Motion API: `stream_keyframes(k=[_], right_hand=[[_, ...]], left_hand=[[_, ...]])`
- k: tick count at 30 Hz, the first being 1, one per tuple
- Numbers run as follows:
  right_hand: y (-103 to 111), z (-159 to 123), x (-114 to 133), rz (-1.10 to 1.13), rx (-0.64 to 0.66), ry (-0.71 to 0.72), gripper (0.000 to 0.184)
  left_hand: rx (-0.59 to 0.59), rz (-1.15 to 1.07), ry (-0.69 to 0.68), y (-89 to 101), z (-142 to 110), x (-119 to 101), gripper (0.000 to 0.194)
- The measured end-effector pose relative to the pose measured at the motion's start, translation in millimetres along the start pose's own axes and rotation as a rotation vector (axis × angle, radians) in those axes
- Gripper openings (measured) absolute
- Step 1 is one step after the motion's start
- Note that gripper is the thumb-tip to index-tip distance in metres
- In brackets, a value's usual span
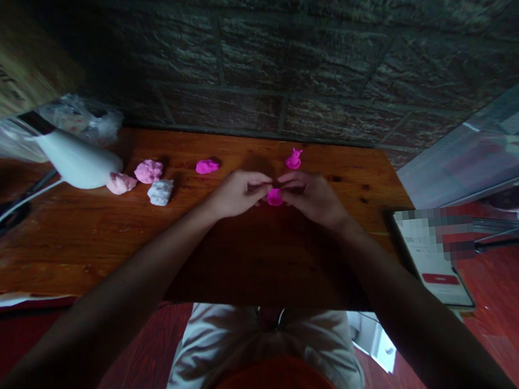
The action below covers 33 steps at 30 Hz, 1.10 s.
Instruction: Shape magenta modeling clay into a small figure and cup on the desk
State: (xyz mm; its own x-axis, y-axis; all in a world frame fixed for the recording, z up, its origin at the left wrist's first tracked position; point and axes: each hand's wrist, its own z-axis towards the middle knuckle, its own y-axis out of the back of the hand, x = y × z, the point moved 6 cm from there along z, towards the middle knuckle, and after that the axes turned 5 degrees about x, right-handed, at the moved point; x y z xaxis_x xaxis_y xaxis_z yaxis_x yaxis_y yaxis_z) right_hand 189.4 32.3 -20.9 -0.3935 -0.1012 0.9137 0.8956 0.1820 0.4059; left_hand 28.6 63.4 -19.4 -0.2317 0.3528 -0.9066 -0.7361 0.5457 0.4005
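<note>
Between my fingertips is a small, flattened piece of bright pink modelling clay (275,197), held just above the wooden table. My left hand (242,193) pinches its left side with thumb and fingers. On the opposite edge, my right hand (310,195) has its thumb and fingers closed on the same piece. Behind my right hand stands a shaped pink clay figure (293,159) with thin points at its top. A loose magenta clay lump (207,166) lies beyond my left hand.
Left on the wooden table (122,243) sit two pale pink clay lumps (149,171) and a white lump (160,192), beside a white rounded device (79,159) with a cable. A brick wall (248,62) rises behind. A tablet (429,264) lies at the right edge.
</note>
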Motion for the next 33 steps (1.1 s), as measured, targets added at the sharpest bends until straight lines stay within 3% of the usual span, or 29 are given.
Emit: stream_keyframes(k=[8, 16, 24, 33], right_hand=[[1.6, 0.0, -0.1, 0.051, -0.059, 0.024, 0.016], [-1.3, -1.6, 8.6, -0.111, -0.011, 0.087, 0.012], [1.1, -3.9, 22.1, -0.323, -0.009, 0.103, 0.008], [5.5, -5.2, 25.0, -0.396, -0.01, 0.113, 0.015]], left_hand=[[-0.047, -0.047, 0.119, 5.7, -2.1, -1.5, 0.047], [0.025, -0.01, 0.057, 1.1, -2.6, -9.7, 0.036], [0.004, 0.048, 0.003, -0.4, -2.0, -8.3, 0.035], [-0.035, 0.072, -0.044, -3.4, -2.8, -13.8, 0.033]])
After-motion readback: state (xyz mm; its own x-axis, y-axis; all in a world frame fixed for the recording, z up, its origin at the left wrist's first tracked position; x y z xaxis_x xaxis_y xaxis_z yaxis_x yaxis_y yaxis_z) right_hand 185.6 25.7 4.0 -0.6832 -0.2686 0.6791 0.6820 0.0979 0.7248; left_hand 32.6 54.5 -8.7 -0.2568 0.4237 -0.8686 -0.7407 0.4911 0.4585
